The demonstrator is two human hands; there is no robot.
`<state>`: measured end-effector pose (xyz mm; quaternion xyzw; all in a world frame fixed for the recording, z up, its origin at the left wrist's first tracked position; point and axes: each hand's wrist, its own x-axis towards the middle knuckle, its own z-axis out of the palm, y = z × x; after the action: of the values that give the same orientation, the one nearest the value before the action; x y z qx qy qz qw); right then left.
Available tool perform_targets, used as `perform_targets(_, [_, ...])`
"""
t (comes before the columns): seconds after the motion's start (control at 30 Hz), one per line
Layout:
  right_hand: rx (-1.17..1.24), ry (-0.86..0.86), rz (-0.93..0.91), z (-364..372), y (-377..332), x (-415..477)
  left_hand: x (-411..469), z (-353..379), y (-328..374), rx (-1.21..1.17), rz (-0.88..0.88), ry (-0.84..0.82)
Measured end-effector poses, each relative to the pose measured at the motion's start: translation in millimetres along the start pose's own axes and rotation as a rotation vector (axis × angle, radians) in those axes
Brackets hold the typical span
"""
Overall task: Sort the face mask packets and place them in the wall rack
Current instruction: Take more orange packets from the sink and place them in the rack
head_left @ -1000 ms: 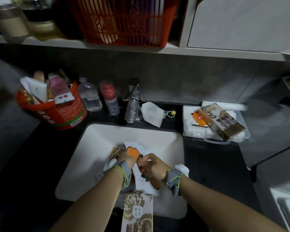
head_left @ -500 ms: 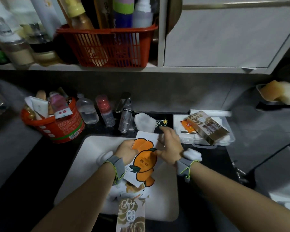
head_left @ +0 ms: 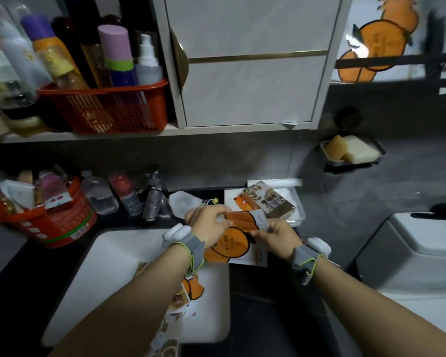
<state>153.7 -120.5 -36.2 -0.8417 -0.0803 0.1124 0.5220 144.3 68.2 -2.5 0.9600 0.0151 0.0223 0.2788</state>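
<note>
- A person's left hand (head_left: 207, 224) and right hand (head_left: 277, 237) hold a small stack of face mask packets (head_left: 229, 244), white with an orange fruit print. The stack is in the air above the right edge of a white basin (head_left: 108, 266) set in a dark counter (head_left: 263, 318).
- The left fingers (head_left: 220, 211) curl over the stack's upper left corner and pinch it. The right fingers (head_left: 259, 231) curl round its right edge. Both hands grip the same stack; how many packets it holds cannot be told.
- More loose packets (head_left: 191, 289) with the same orange print lie in the basin, partly hidden under the left forearm.
- At the upper right, the wall rack (head_left: 410, 61), a dark bar frame, has an orange-print packet (head_left: 379, 39) standing behind its rail. That corner is blurred.
- Behind the hands, a gold patterned box (head_left: 268, 202) lies on a clear container (head_left: 298, 202) at the back of the counter.
- A red tub (head_left: 54, 225) crammed with tubes stands left of the basin, with a row of small bottles (head_left: 125, 194) between it and the hands.
- On the shelf above, a red basket (head_left: 108, 106) holds tall bottles beside a pale cabinet (head_left: 250, 94).
- A wall-mounted dish (head_left: 350, 163) carries two bars of soap.
</note>
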Motion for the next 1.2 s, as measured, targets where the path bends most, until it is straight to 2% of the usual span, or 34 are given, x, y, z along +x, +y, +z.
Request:
perform_targets(0.07, [0.147,0.055,0.01,-15.1,12.5,-10.9,2.2,4.9,1.5,0.055,-0.046,0.096])
perform_targets(0.1, [0.206,0.063,0.016,-20.1,17.9,-16.4,3.5,5.8,-0.6,-0.032,-0.098,0.083])
perform_targets(0.23, [0.32,0.115,0.007,-32.8,34.9,-30.6,0.6,24.8,-0.1,-0.88,-0.325,-0.042])
perform_targets(0.3, [0.347,0.133,-0.009,-34.5,40.2,-35.2,-3.4,37.8,2.0,-1.046,-0.358,-0.037])
perform_targets(0.43, [0.389,0.103,0.017,-33.9,54.7,-42.0,-19.7,60.7,0.0,-0.975,-0.426,-0.017])
perform_targets(0.63, [0.187,0.019,0.001,-34.6,69.2,-45.1,-37.9,81.2,-4.5,-0.905,-0.452,0.017])
perform_targets(0.77, [-0.115,-0.105,0.025,-38.2,76.1,-47.0,-45.9,87.0,-14.3,-0.806,-0.464,-0.008])
perform_targets(0.87, [-0.303,-0.092,0.076,-43.1,79.2,-50.1,-48.7,92.3,-14.0,-0.774,-0.447,-0.022])
perform_targets(0.9, [-0.296,-0.073,0.077,-44.1,79.8,-50.8,-49.1,93.6,-11.8,-0.801,-0.447,-0.01])
perform_targets(1.03, [0.033,-0.068,0.122,-43.6,74.1,-53.4,-49.1,95.4,-5.4,-0.968,-0.464,0.054])
perform_targets(1.13, [-0.015,-0.067,0.046,-47.0,78.5,-52.3,-49.8,98.8,-4.7,-0.962,-0.516,0.022])
perform_targets(1.2, [0.039,-0.042,0.077,-48.4,80.6,-52.2,-48.8,99.0,-3.6,-0.954,-0.553,0.019])
